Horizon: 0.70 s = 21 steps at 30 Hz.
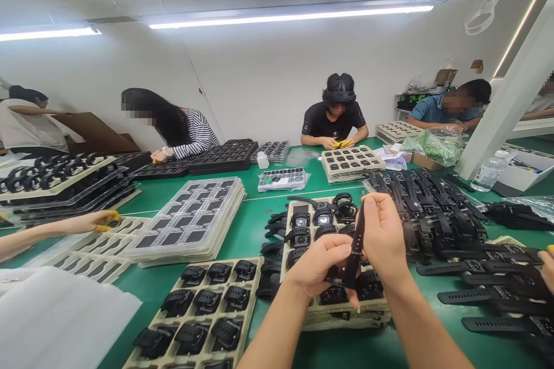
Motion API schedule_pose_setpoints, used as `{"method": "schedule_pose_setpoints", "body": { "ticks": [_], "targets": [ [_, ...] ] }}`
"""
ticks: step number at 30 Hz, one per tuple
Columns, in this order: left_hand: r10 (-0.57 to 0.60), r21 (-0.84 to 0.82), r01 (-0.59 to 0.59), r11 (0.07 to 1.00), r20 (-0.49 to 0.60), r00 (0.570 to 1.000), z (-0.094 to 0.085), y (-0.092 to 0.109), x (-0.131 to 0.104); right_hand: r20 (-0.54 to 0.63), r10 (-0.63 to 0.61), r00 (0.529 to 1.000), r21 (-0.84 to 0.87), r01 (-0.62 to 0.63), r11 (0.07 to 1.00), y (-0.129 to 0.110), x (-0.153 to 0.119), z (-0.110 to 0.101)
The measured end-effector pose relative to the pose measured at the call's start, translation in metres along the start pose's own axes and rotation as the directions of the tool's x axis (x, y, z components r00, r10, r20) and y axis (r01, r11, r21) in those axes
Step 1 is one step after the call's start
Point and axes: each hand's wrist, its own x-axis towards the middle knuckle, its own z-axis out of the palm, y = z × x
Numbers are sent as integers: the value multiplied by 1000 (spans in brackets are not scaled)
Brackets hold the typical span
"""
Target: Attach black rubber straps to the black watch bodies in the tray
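Both hands grip 1 black watch strap: right hand pinches its top at 12 o'clock, left hand steadies the bottom, above a tray of watches.

I see my left hand and my right hand close together, both pinching a black watch strap above a tray of black watches. A pile of black straps lies to the right on the green table. Across the table, a person in a black shirt sits by a stack of trays.
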Motion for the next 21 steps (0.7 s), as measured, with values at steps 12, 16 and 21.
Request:
{"method": "schedule_pose_setpoints", "body": {
  "ticks": [12,16,21],
  "targets": [
    [59,132,-52,990,-53,997,4,-6,0,23,84,996,110,-86,990,-3,1,-1],
    [113,141,-99,985,-91,989,10,-6,1,26,122,992,140,-124,982,-6,0,-2],
    [112,112,-107,988,-36,993,9,-10,0,42,55,998,160,-61,985,-4,1,-5]
  ]
}}
